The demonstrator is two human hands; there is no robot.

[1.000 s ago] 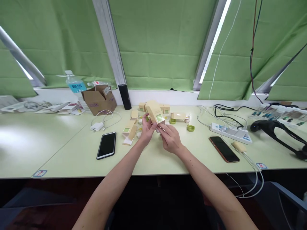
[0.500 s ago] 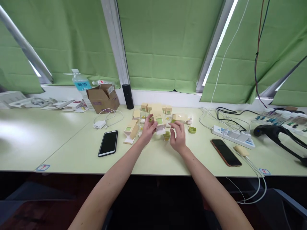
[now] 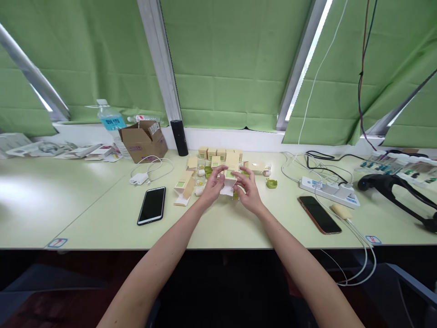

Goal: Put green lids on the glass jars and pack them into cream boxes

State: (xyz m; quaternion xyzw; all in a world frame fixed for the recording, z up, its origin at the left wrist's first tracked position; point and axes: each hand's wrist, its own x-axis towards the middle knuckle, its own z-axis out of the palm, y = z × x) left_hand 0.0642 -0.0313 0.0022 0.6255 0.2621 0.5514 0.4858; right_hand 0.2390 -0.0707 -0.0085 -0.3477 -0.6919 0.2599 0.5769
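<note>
A small cream cardboard box (image 3: pixel 231 174) with a green square on it is held over the table, its pale flap (image 3: pixel 226 189) hanging open towards me. My left hand (image 3: pixel 211 187) grips its left side between thumb and fingers. On the other side, my right hand (image 3: pixel 249 192) has its fingers curled against the box's edge. An opened box (image 3: pixel 185 184) of the same kind lies to the left. Small green plastic pieces and white jar-like items lie around, partly hidden by my hands. One green piece (image 3: pixel 271 183) sits apart on the right.
Several similar boxes (image 3: pixel 212 153) stand in a row behind. A phone (image 3: pixel 152 205) lies at left, another phone (image 3: pixel 319 214) at right beside a power strip (image 3: pixel 329 191) with cables. A brown carton (image 3: pixel 143 143) and black cylinder (image 3: pixel 179 138) stand at the back.
My right hand has moved left and now touches the box's right side. The box has dropped slightly and shifted right in my left hand. The whole view has shifted a little.
</note>
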